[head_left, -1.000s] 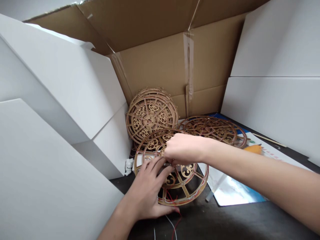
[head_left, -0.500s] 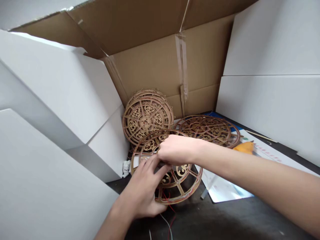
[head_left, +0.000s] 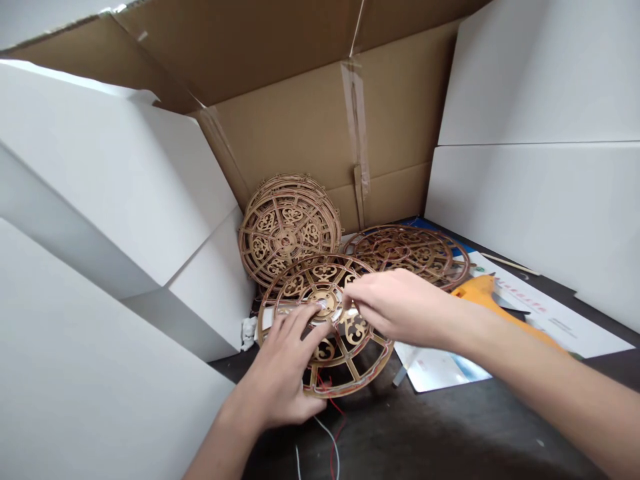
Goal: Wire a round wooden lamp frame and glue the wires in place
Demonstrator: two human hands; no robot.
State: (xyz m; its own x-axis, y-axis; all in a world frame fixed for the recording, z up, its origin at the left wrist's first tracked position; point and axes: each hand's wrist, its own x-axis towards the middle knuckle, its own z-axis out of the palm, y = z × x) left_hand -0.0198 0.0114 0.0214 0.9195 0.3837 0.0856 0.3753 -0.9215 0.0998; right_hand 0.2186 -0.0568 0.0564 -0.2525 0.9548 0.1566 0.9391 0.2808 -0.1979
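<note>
A laser-cut wooden wheel (head_left: pixel 345 353) with fretwork spokes and thin red-edged rims stands tilted in front of me. My left hand (head_left: pixel 277 373) grips its lower left side, fingers across the spokes. My right hand (head_left: pixel 403 307) reaches in from the right, with its fingertips at the hub (head_left: pixel 324 301), beside a thin white strip (head_left: pixel 295 309). Red and white wires (head_left: pixel 327 427) trail below the wheel. Behind it leans a stack of similar wooden wheels (head_left: pixel 286 233), and another wheel (head_left: pixel 407 252) lies flat to the right.
A yellow glue gun (head_left: pixel 487 297) rests on printed sheets (head_left: pixel 545 317) on the dark table (head_left: pixel 425 427). White board panels (head_left: pixel 110 180) stand left and right. An open cardboard box (head_left: pixel 320 127) forms the back wall.
My right hand has drawn rightward and uncovered the wheel's hub. The yellow glue gun shows more fully, and the whole view has shifted as my head moved.
</note>
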